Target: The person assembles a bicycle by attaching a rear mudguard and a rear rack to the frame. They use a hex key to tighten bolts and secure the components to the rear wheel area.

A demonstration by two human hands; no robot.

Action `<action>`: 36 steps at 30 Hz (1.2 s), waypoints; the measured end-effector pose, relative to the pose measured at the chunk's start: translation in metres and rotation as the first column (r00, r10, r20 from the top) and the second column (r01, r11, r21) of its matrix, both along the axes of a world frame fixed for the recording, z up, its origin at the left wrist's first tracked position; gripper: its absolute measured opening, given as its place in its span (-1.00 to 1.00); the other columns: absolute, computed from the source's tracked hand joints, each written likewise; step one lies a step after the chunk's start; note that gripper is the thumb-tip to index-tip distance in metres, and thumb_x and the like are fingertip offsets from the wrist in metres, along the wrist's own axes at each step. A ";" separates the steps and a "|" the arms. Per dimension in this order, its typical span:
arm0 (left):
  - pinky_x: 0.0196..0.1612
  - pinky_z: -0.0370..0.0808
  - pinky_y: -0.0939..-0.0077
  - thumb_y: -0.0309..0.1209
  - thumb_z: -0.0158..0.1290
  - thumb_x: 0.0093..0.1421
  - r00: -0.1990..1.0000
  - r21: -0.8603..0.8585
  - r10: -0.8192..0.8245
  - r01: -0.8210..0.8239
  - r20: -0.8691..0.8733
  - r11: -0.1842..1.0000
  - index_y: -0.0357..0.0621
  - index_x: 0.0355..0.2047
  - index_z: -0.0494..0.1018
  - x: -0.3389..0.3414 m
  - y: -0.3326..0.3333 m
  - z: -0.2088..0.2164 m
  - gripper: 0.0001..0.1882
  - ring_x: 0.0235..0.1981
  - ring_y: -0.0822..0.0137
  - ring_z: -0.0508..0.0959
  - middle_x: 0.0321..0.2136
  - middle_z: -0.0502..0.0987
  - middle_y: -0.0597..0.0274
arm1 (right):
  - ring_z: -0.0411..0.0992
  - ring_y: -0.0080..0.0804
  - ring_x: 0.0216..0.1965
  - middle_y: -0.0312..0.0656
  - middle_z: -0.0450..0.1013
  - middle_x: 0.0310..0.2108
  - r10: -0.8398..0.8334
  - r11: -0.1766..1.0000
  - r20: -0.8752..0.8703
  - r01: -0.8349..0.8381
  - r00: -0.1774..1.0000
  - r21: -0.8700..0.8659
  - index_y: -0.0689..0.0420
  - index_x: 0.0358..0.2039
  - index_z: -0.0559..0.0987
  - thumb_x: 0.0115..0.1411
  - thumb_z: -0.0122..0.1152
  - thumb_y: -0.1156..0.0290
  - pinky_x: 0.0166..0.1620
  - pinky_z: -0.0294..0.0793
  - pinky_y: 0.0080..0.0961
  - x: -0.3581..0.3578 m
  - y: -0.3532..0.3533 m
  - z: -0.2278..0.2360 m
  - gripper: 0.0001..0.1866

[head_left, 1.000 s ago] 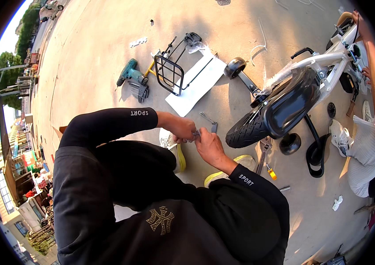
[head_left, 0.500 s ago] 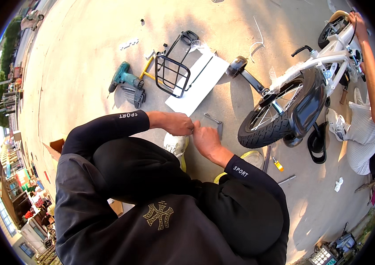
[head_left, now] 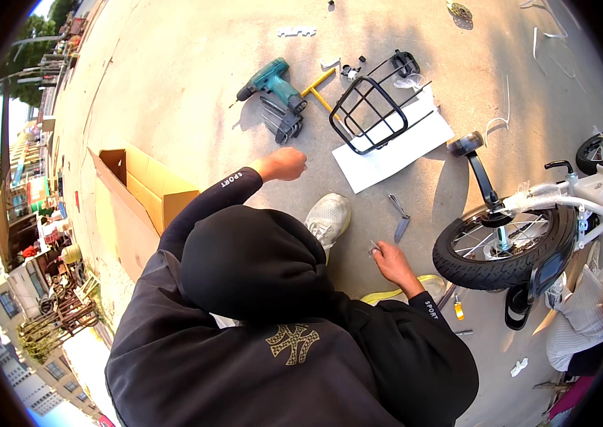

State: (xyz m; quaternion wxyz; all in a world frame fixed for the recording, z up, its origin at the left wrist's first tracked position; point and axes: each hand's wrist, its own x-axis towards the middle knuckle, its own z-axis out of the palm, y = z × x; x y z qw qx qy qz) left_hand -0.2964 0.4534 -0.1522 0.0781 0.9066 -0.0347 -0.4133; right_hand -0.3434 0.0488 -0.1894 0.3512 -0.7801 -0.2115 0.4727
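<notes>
My left hand (head_left: pixel 286 164) is held out over the ground with its fingers curled; what they may hold is hidden. Beyond it lie a green cordless drill (head_left: pixel 278 82) and a dark bundle of parts (head_left: pixel 284 121). Low by my right foot, my right hand (head_left: pixel 395 265) is closed in a pinch around something thin and small, too small to name. Just past that hand, a small metal tool (head_left: pixel 402 219) rests on the concrete. To its right is the fat black tyre (head_left: pixel 451 257) of a white bicycle (head_left: pixel 596 206).
A black wire rack (head_left: pixel 367 122) lies partly over a white sheet (head_left: pixel 358 172), beside a yellow T-handle tool (head_left: pixel 318 87). At left stands an open cardboard box (head_left: pixel 134 196). A stabiliser wheel (head_left: pixel 466 144) juts from the bicycle. Another person's leg (head_left: pixel 577 320) is at far right.
My hands, together before, are now apart: the left has reached forward and left, the right has drawn back to the right. The view has swung left, bringing the whole box in.
</notes>
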 end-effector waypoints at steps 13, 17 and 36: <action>-0.16 0.56 0.13 -0.23 0.18 0.21 0.947 -0.141 0.249 -0.223 0.202 0.964 -0.32 -0.04 0.45 -0.006 0.005 -0.059 -0.56 -0.25 -0.10 0.64 -0.31 0.62 -0.17 | 0.50 0.25 -0.24 0.15 0.55 -0.33 -0.101 0.978 0.116 0.120 0.988 -0.172 0.19 -0.17 0.53 0.29 0.09 0.23 -0.17 0.44 0.07 -0.010 -0.041 -0.023 -0.72; -0.40 0.59 0.38 -0.35 0.18 0.22 0.875 -0.283 0.484 -0.472 -0.030 0.835 -0.34 -0.04 0.44 0.008 -0.006 -0.040 -0.62 -0.52 0.29 0.66 -0.42 0.64 0.05 | 0.50 0.25 -0.26 0.16 0.54 -0.36 -0.146 0.972 0.124 0.166 0.981 -0.166 0.20 -0.18 0.53 0.29 0.09 0.25 -0.18 0.43 0.09 -0.009 -0.047 -0.023 -0.73; -0.47 0.53 0.47 -0.50 -0.13 0.24 0.637 -0.421 0.759 -0.730 -0.136 0.538 -0.28 -0.07 0.40 -0.009 0.008 -0.037 -0.72 -0.58 0.40 0.55 -0.51 0.57 0.19 | 0.49 0.26 -0.28 0.18 0.52 -0.40 -0.177 0.974 0.167 0.198 0.970 -0.114 0.23 -0.25 0.55 0.27 0.11 0.26 -0.21 0.43 0.05 -0.011 -0.052 -0.031 -0.74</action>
